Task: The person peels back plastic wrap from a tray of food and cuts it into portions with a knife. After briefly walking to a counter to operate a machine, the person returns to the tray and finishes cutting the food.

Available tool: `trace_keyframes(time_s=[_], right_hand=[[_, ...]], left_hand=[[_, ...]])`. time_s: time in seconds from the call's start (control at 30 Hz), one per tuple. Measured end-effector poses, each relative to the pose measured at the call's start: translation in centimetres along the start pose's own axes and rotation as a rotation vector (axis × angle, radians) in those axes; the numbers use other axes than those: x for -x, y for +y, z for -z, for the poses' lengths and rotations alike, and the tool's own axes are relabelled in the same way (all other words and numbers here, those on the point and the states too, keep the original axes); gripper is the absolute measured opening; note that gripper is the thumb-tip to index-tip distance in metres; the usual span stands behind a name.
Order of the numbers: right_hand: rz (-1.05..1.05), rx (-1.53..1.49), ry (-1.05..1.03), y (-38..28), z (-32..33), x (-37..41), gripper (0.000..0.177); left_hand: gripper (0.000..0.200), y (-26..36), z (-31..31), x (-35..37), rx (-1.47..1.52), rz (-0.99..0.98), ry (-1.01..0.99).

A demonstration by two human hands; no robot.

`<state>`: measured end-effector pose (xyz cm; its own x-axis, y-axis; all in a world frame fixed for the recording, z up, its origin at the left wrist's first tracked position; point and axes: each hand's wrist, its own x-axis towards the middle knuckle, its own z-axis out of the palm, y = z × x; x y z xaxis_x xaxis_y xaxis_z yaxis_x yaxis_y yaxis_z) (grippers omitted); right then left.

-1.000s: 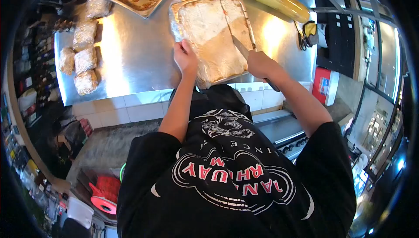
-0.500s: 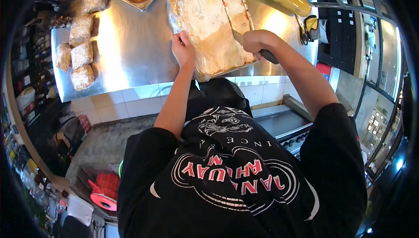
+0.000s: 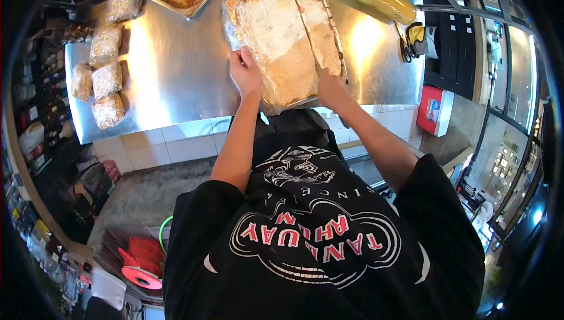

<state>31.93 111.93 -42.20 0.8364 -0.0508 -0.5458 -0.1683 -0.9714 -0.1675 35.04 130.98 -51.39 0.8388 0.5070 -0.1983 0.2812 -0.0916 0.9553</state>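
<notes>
Pastry [image 3: 288, 56] in a tray [image 3: 291, 105] on the table [image 3: 188, 73] is being cut, a knife [image 3: 318, 66] clamped in the right hand [image 3: 333, 90], the left hand [image 3: 245, 73] curled at the tray's edge, its grip unclear, and a straight stroke seems needed.

bright glare [image 3: 144, 56] streaks the steel table [image 3: 191, 67]; white tiles [image 3: 147, 155] show past its edge.
</notes>
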Motion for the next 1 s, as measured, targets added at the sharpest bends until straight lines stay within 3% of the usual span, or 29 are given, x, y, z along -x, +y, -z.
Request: trace_keyframes(time_s=[0.1, 0.17, 0.23, 0.4, 0.6, 0.67, 0.8, 0.9, 0.97, 1.0], right_hand=[[-0.127, -0.044, -0.129, -0.4, 0.9, 0.3, 0.024], [-0.037, -0.005, -0.09, -1.5, 4.3, 1.4, 0.025], [-0.21, -0.092, -0.344, -3.1, 8.5, 3.0, 0.025], [-0.231, -0.041, -0.451, -2.1, 8.0, 3.8, 0.024], [-0.237, -0.104, -0.375, -1.6, 3.3, 3.6, 0.022], [-0.076, -0.024, -0.128, 0.7, 0.1, 3.4, 0.021], [0.005, -0.005, -0.06, 1.5, -0.5, 3.6, 0.02], [-0.053, 0.011, -0.182, -1.7, 5.3, 4.0, 0.024], [-0.276, 0.01, -0.52, -3.8, 9.0, 4.8, 0.027], [-0.22, 0.082, -0.594, -4.0, 9.5, 4.5, 0.023]], left_hand=[[0.032, -0.6, 0.2, 0.4, -0.03, -0.017, 0.001], [0.032, 0.0, -0.2, 0.2, -0.032, -0.018, 0.038], [0.033, 0.6, 0.0, 0.2, -0.046, 0.015, 0.003], [0.029, -0.3, -0.1, 0.0, -0.011, -0.022, 0.01], [0.027, 0.0, 0.1, 0.2, -0.021, 0.018, 0.022], [0.026, -0.1, 0.0, 0.0, -0.013, 0.021, 0.022], [0.027, -0.4, 0.1, 0.5, -0.032, -0.001, 0.022], [0.029, 0.2, -0.1, -0.3, -0.013, -0.04, 0.047], [0.031, -0.1, 0.1, 0.3, 0.007, -0.066, 0.046], [0.031, -0.2, 0.1, 0.2, -0.041, -0.085, 0.038]])
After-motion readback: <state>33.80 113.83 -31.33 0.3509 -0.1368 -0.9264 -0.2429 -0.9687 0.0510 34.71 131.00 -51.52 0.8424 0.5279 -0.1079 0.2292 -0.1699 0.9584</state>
